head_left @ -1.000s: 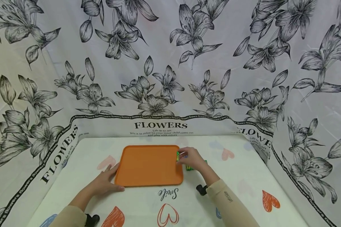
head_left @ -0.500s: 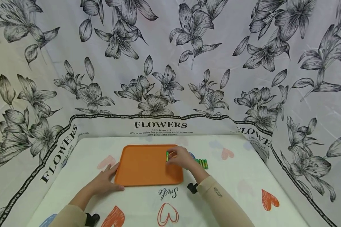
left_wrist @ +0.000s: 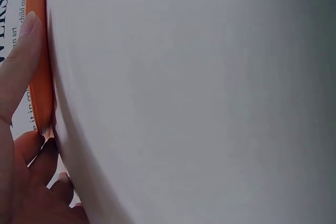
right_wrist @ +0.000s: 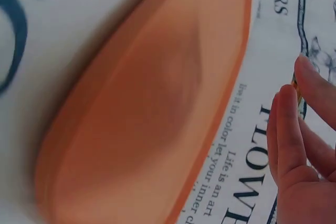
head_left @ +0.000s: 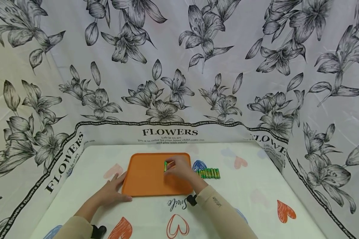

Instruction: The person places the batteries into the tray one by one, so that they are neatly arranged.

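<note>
My right hand (head_left: 178, 168) pinches a small green battery (head_left: 165, 166) upright between thumb and fingertips, over the right half of an orange tray (head_left: 143, 176). In the right wrist view, the fingers hide most of the battery (right_wrist: 297, 88). My left hand (head_left: 112, 192) rests at the tray's front left corner, thumb along the front and fingers spread on the left side. The left wrist view has the thumb lying against the orange rim (left_wrist: 42, 98). To the right of the tray, several green batteries (head_left: 210, 173) lie side by side in a row, partly behind my right wrist.
A white tablecloth (head_left: 251, 205) with printed hearts covers the table. White curtains (head_left: 179, 99) with black flower prints stand behind and at both sides. Each cuff has a dark strap piece, one near the right wrist (head_left: 192, 199).
My right hand has moved left from the tray's right rim to over its surface, carrying the battery. More of the battery row shows now. My left hand has stayed at the corner.
</note>
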`<state>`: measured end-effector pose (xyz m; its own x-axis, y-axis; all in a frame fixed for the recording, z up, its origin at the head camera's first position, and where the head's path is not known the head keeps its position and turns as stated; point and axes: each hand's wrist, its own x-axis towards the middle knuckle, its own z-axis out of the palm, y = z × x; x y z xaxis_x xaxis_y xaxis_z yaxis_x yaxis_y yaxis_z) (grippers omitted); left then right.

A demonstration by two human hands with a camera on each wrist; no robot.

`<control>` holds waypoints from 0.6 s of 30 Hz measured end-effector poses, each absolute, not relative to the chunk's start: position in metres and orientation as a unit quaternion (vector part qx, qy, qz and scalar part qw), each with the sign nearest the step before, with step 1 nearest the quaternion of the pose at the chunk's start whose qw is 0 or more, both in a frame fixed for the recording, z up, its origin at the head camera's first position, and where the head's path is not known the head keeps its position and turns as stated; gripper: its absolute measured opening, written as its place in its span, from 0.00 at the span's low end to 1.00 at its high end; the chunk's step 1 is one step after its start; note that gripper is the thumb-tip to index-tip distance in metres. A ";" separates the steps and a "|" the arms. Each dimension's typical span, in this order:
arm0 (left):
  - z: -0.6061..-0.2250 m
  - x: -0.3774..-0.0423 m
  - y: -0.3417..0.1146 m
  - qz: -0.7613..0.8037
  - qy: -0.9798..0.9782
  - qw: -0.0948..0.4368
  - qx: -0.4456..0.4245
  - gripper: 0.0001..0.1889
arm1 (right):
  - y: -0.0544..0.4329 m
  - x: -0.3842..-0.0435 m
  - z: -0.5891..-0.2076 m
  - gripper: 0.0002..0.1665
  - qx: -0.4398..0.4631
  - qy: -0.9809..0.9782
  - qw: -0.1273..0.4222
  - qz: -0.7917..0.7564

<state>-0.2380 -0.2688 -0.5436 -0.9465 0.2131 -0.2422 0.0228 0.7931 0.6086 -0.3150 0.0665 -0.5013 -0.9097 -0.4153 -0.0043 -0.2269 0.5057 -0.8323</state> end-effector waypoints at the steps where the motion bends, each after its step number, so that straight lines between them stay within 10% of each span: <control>1: -0.543 -0.238 -0.269 0.318 0.934 0.151 0.062 0.64 | 0.063 -0.315 -0.503 0.34 -0.187 0.864 0.101 -0.456; 18: -0.546 -0.237 -0.269 0.317 0.935 0.145 0.061 0.64 | 0.007 -0.308 -0.533 0.34 -0.148 0.856 0.141 -0.475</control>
